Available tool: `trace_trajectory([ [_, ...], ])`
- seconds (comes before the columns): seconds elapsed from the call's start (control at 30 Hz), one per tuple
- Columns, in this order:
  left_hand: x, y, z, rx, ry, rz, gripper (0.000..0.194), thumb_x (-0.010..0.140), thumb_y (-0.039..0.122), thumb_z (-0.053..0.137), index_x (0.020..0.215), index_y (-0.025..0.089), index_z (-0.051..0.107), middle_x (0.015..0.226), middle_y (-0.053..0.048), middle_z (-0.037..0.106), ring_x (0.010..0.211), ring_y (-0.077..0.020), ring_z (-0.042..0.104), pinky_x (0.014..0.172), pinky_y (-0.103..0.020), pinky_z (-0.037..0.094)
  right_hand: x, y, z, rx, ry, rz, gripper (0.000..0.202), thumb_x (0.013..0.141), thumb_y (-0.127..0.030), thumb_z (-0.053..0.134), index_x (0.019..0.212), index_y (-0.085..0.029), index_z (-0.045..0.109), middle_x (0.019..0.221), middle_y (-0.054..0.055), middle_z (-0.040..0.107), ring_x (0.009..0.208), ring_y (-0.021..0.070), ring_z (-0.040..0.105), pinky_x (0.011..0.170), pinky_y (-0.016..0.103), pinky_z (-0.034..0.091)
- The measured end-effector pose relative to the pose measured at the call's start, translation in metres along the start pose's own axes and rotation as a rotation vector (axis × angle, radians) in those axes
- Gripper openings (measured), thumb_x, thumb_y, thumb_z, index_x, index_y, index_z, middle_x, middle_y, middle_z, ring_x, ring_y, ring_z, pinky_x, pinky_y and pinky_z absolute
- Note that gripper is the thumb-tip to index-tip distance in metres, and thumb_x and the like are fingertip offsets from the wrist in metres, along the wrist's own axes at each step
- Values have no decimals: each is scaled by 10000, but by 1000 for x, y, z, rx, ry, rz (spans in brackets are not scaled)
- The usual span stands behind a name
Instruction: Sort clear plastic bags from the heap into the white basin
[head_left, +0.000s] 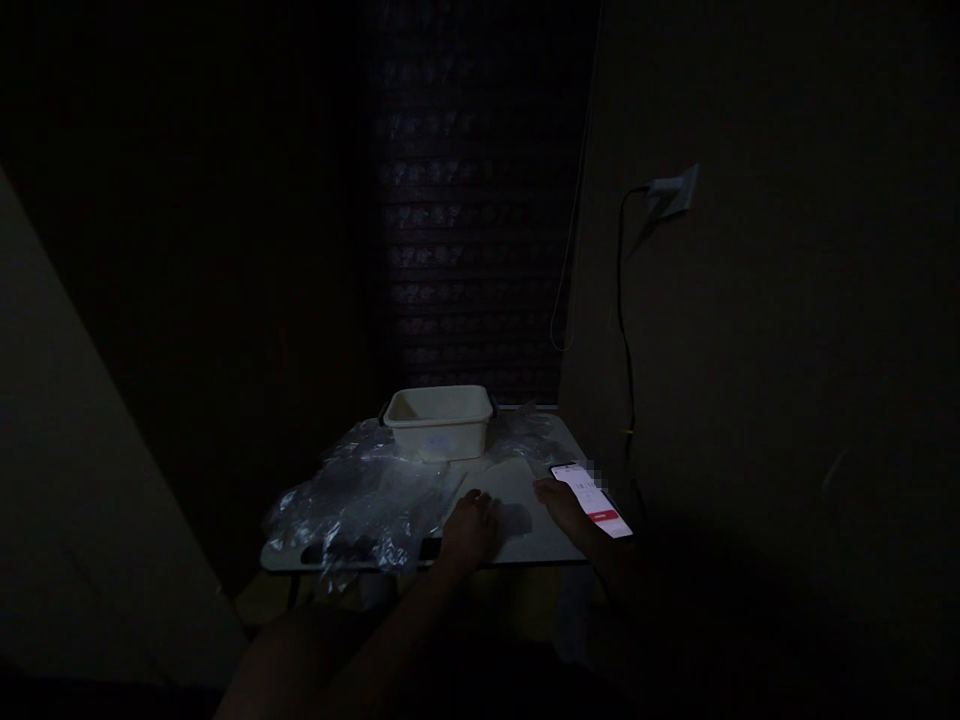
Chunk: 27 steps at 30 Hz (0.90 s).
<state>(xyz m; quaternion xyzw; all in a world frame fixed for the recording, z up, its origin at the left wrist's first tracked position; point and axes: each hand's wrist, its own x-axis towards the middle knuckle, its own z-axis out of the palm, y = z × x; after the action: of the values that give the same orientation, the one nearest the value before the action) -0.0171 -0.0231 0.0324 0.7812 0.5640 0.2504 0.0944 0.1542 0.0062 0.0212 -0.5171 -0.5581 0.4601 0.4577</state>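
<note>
The light is very dim. My left hand (471, 528) rests near the front edge of a white folding table (551, 545), its fingers loosely bent and apart, with no object visible in them. Crumpled clear plastic (375, 495) spreads over the table just left of it. My right hand (562, 503) reaches over the table's right side, fingers stretched forward. Beside and partly behind it is a phone (607, 522) with a lit screen and a red button; the hand covers part of its left edge. A cream plastic tub (442, 437) stands farther back on the table.
More clear plastic (525, 425) lies right of the tub. A dark slatted blind (465, 210) hangs behind the table. On the right wall, a plug (667, 188) sits in a socket, with a black cable (622, 290) running down beside the table.
</note>
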Motion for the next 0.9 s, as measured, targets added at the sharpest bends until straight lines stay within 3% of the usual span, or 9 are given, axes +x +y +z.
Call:
trace_trajectory([
  [0.1,-7,3,1,200,-88,113,445,687,179,312,1121,85,318,1167,-137,319,1049,-196,296,831,-303,251,-3,-4,6,-313,79,-121,246,630,-182,405,838,-190,536,931,65,528,945,206,401,821,329,251],
  [0.23,-16,5,8,314,-198,173,559,729,372,227,1169,30,190,1217,-174,194,1116,-235,124,872,-389,145,-15,-8,21,-776,-121,-430,345,680,-160,336,1002,-165,460,1019,79,488,964,182,393,859,325,209],
  [0.33,-18,4,13,343,-247,225,727,660,516,253,1178,20,141,1226,-195,131,1119,-263,64,870,-421,106,-25,-6,34,-932,-204,-584,366,748,-229,240,1083,-171,376,1130,65,394,1043,158,310,889,334,161],
  [0.5,-18,4,16,361,-273,265,779,595,499,372,1185,50,134,1234,-191,86,1117,-276,34,868,-425,96,-30,3,45,-1034,-224,-570,451,768,-358,162,1152,-149,272,1206,80,277,1112,176,175,899,384,92],
  [0.9,-22,11,16,413,-297,244,692,614,472,372,1176,103,209,1228,-159,164,1112,-290,76,864,-448,53,-37,4,44,-1091,-253,-523,493,767,-392,106,1153,-138,278,1201,100,278,1119,180,156,893,407,14],
])
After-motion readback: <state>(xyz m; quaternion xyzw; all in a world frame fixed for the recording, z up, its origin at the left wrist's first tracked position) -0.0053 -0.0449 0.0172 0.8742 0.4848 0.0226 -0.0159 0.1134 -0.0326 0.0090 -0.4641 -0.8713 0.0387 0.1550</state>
